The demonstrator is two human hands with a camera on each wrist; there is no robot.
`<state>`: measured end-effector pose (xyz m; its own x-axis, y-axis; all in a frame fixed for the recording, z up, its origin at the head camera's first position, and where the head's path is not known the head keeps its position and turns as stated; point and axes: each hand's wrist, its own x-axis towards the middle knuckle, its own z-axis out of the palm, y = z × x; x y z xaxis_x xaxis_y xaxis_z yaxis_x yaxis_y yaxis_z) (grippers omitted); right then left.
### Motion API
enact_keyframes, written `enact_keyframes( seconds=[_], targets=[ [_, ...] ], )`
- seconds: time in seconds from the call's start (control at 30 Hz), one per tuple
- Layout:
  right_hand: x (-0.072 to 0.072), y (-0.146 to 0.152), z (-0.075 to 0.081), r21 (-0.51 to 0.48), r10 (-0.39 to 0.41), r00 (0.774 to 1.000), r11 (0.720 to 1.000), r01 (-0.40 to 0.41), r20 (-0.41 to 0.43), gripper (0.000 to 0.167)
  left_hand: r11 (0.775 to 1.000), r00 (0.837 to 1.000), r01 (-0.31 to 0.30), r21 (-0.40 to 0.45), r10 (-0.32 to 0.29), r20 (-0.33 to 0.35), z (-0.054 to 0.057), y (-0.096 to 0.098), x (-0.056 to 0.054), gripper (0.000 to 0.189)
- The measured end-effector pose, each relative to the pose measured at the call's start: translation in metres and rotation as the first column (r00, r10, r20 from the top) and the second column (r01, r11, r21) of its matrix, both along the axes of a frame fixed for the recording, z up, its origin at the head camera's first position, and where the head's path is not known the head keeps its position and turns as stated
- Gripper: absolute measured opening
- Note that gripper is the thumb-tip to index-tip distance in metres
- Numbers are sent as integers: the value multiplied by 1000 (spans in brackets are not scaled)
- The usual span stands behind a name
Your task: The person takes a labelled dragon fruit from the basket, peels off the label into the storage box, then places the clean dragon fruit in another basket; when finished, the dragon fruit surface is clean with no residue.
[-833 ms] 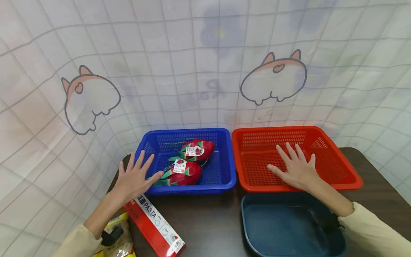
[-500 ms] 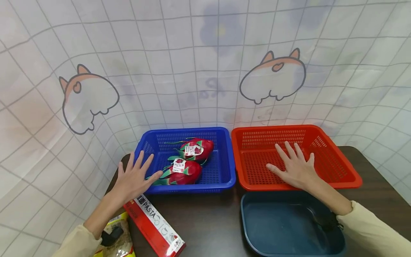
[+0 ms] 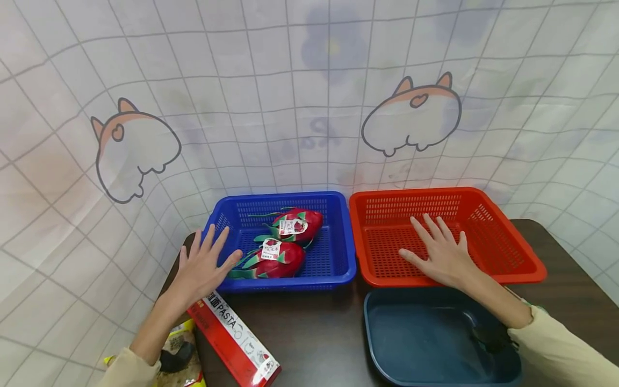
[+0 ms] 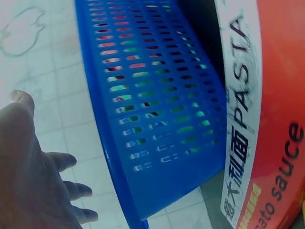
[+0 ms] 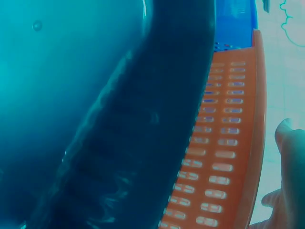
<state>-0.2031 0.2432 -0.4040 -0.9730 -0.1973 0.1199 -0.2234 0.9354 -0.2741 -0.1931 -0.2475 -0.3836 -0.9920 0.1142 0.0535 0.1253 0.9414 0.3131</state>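
Note:
My left hand [image 3: 199, 271] is spread flat at the near left corner of the blue basket [image 3: 333, 258], holding nothing. Two red dragon fruits lie in that basket, a rear one [image 3: 311, 220] and a front one [image 3: 292, 258], both with white labels and green scales. Over the front part of the red basket [image 3: 382, 236] my right hand [image 3: 447, 258] hovers with fingers spread, and nothing is in it. The left wrist view shows the left hand [image 4: 33, 176] beside the blue basket's wall [image 4: 157, 183]. In the right wrist view the right fingers appear past the red basket's rim [image 5: 259, 119].
A red PASTA box [image 3: 237, 341] lies slanted in front of the blue basket. Left of it, a yellow-edged bag [image 3: 191, 371] sits partly under the left forearm. A dark blue tub [image 3: 425, 338] stands before the red basket. A patterned cloth [image 3: 290, 107] hangs behind.
Both hands have shifted slightly, the right one a little to the left, and remain spread. The left sleeve has moved a bit right. The baskets, fruits and box stay where they were.

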Motion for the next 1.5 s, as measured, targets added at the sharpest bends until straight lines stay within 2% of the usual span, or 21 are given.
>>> enact_keyframes(
  seconds=[0.17, 0.3, 0.43, 0.63, 0.77, 0.93, 1.13, 1.37, 1.5],
  targets=[
    [1, -5, 0, -39, 37, 999, 998, -39, -35, 86, 996, 999, -37, 77, 39, -18, 0, -14, 7, 81],
    [2, -7, -1, -75, 75, 994, 994, -80, -79, 83, 992, 998, -52, 115, 55, -23, -5, -28, 10, 82],
    [2, -15, 1, -110, 120, 986, 985, -132, -114, 81, 982, 998, -57, 179, 58, 1, -11, -39, 9, 85],
    [3, -40, 9, -109, 193, 971, 972, -209, -144, 78, 936, 997, -58, 347, 37, 69, -20, -49, 9, 91],
    [1, -63, 16, -126, 263, 957, 952, -278, -120, 76, 913, 995, -74, 401, 42, 88, -26, -52, 11, 92],
    [-4, -94, 22, -210, 346, 938, 917, -339, -6, 75, 898, 994, -87, 432, 46, 104, -35, -52, 12, 96],
    [-22, -136, 26, -286, 441, 891, 872, -398, 107, 74, 895, 990, -104, 434, 54, 127, -43, -50, 12, 103],
    [-46, -192, 25, -296, 544, 826, 821, -488, 147, 75, 881, 985, -132, 454, 64, 162, -49, -50, 17, 105],
    [-59, -216, 23, -285, 600, 783, 789, -544, 164, 74, 881, 987, -123, 456, 59, 153, -51, -53, 14, 106]
  ],
)
